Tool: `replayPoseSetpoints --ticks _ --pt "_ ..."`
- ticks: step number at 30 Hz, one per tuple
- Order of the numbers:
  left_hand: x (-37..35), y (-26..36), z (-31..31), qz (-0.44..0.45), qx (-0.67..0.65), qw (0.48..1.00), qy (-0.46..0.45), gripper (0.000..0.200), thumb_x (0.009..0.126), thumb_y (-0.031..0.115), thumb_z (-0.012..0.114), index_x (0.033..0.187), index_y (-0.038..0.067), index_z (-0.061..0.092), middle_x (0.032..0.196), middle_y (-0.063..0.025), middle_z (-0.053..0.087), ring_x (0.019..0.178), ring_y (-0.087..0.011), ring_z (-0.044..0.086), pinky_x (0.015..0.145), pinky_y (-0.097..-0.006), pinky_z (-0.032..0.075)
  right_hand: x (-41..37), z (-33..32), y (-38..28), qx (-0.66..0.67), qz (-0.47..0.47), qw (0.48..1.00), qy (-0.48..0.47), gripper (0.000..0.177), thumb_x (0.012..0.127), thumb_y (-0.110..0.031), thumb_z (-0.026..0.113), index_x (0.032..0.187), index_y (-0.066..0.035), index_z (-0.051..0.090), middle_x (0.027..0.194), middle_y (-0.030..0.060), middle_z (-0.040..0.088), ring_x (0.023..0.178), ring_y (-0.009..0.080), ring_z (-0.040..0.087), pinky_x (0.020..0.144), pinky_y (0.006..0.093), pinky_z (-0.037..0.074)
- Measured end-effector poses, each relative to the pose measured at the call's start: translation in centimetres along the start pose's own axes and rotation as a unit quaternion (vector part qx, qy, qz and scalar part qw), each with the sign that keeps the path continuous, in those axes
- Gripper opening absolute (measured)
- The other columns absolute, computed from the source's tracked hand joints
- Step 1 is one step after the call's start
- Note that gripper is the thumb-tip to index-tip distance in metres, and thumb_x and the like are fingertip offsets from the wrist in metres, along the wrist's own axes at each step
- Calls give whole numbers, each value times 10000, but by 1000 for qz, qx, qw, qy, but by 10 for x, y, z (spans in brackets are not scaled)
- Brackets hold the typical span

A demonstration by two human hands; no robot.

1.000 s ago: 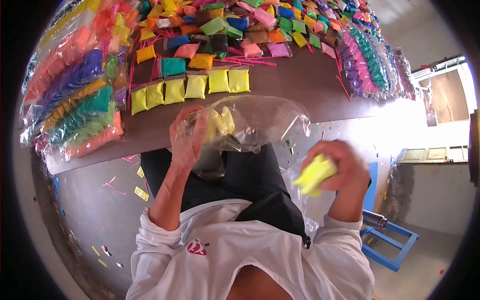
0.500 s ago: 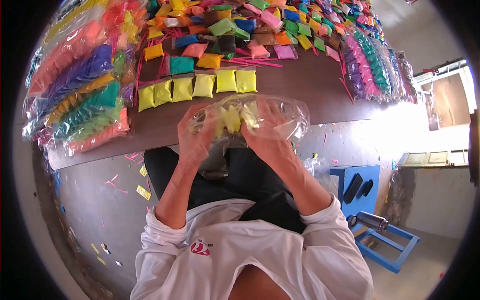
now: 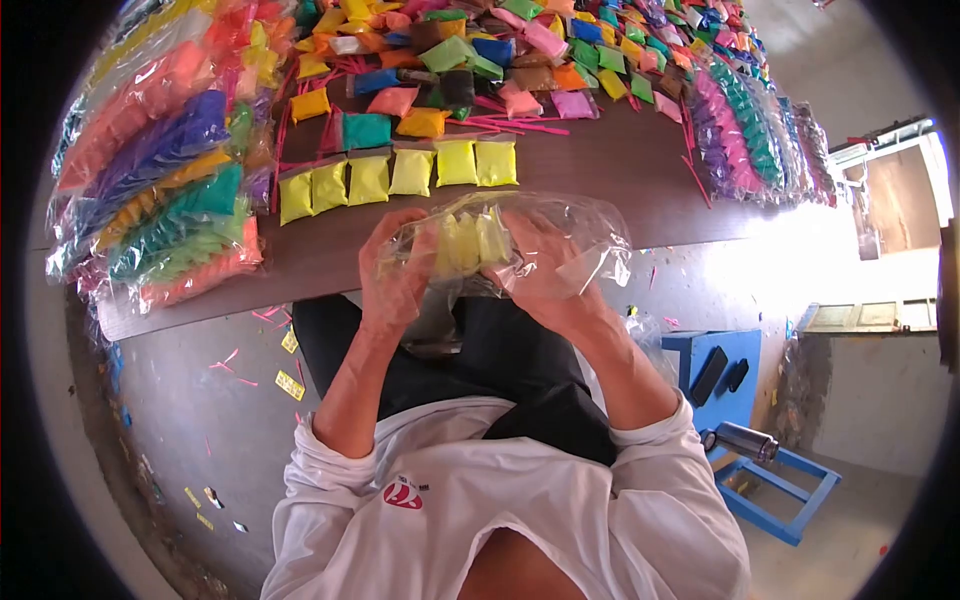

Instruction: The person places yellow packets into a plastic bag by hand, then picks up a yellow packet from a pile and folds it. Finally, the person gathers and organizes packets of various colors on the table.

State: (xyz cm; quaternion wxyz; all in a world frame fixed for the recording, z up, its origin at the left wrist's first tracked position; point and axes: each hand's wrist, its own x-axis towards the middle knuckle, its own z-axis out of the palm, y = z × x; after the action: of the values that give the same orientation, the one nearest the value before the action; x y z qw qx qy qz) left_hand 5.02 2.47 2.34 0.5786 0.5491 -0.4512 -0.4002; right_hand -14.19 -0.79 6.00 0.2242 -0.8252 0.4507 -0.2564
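Between my two hands, just over the table's near edge, is a clear plastic bag point(image 3: 590, 240) with several small pale-yellow packets point(image 3: 465, 242) standing side by side in it. My left hand point(image 3: 396, 275) is closed on the bag's left side. On the other side my right hand point(image 3: 545, 262) is closed round the bag, its fingers against the packets and seen through the loose film. Beyond the bag, a row of bright yellow packets point(image 3: 368, 178) lies flat on the brown table point(image 3: 590, 170).
Bagged stacks of coloured packets point(image 3: 175, 220) cover the table's left side, with more bagged rows point(image 3: 740, 130) at right. A heap of loose packets point(image 3: 470, 50) and pink strips point(image 3: 515, 125) lies at the back. A blue stool point(image 3: 700, 350) bearing dark objects stands at lower right.
The yellow packets in the bag now stand more evenly together. My right hand has moved slightly right, and the bag's loose end has spread that way too.
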Motion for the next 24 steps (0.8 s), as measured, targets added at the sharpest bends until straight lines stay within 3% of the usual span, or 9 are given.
replayPoseSetpoints --ticks 5,8,10,13,15,18,20,21,24 --pt "1 -3 -1 19 23 1000 -3 304 923 244 666 1066 -14 594 887 -1 599 776 -47 502 640 -199 426 0 -10 -7 -3 -17 1000 -5 465 760 -106 695 1183 13 545 1068 259 586 953 439 600 802 471 503" --pt "-1 0 2 -59 -90 994 -2 318 918 256 672 1068 -14 593 867 8 591 768 -39 493 626 -192 411 0 -6 -2 -31 -25 999 -8 412 778 -121 708 1149 5 581 1060 235 606 943 417 616 792 449 511" --pt "-2 -2 1 -45 -82 996 -6 322 920 259 669 1067 -17 591 863 10 586 766 -39 489 624 -190 407 -3 -18 -22 -63 -5 998 -3 377 790 -160 747 1111 6 641 1034 198 650 930 385 647 810 410 531" --pt "-1 -1 -1 -23 -46 999 -12 320 923 257 659 1062 -22 588 861 11 580 764 -38 482 622 -188 404 -12 -62 -52 23 74 982 -174 299 809 -148 730 1070 -15 670 969 157 679 829 358 671 735 371 548" --pt "-1 -1 -2 -3 -5 1000 -12 312 926 252 650 1058 -23 587 858 13 577 760 -37 476 621 -187 401 -20 -93 -56 167 -113 964 -171 168 860 -129 676 980 -13 659 806 171 657 742 378 650 666 419 525" --pt "0 -2 -2 25 38 999 -3 301 928 244 640 1057 -22 587 850 18 571 749 -36 469 624 -189 398 -18 -136 -56 267 -219 937 -51 130 881 -114 664 848 7 697 855 149 704 655 225 684 569 329 547" --pt "1 -5 0 28 27 999 3 298 928 241 637 1060 -21 587 843 22 570 742 -40 473 632 -196 400 6 -145 -62 233 -74 968 53 148 913 -109 613 896 11 698 805 82 701 622 134 664 541 244 508" --pt "2 -3 0 4 21 1000 -1 302 927 243 637 1062 -22 587 848 20 571 747 -46 480 641 -200 405 33 -145 -55 147 0 988 46 164 919 -130 600 939 3 693 787 70 687 648 124 664 571 252 509" --pt "-1 6 -1 -53 0 999 -13 316 925 251 637 1069 -25 584 864 13 578 766 -62 499 669 -212 420 99 -109 13 35 -32 998 -50 242 888 -156 623 1048 21 668 885 122 699 783 188 660 706 290 516"
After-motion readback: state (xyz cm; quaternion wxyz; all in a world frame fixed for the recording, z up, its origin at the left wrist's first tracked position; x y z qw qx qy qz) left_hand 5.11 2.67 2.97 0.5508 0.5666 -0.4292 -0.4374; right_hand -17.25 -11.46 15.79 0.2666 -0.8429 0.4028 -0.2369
